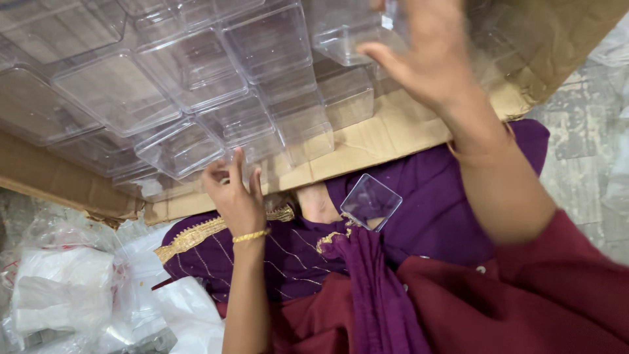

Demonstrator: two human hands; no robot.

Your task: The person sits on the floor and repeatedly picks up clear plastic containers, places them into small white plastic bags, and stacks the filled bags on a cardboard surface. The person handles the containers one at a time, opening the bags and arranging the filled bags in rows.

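Clear plastic boxes (196, 85) packed tight in rows across flattened cardboard sheet (386, 131), filling upper left & centre of view. One small clear box (350, 29) at top, just beside right hand (429, 56); hand up high, fingers spread wide & blurred, thumb against box's near edge, real grasp or not: can't tell. Left hand (236, 196) lower down, at near edge of box pile, fingers half curled up onto front row of boxes, touching them, nothing clearly enclosed; gold bangle (251, 236) on wrist. Single clear square lid (370, 200) lying apart, tilted, on purple cloth (452, 190) in lap, between the two forearms, well below right hand & near left. Cardboard's near edge runs diagonally just above lid, bare strip of board between pile & that edge. Maroon sleeve (557, 282) at lower right. White plastic bags (62, 288) bunched at lower left, close beside left forearm. Grey floor (583, 144) showing at right, past cardboard's corner.
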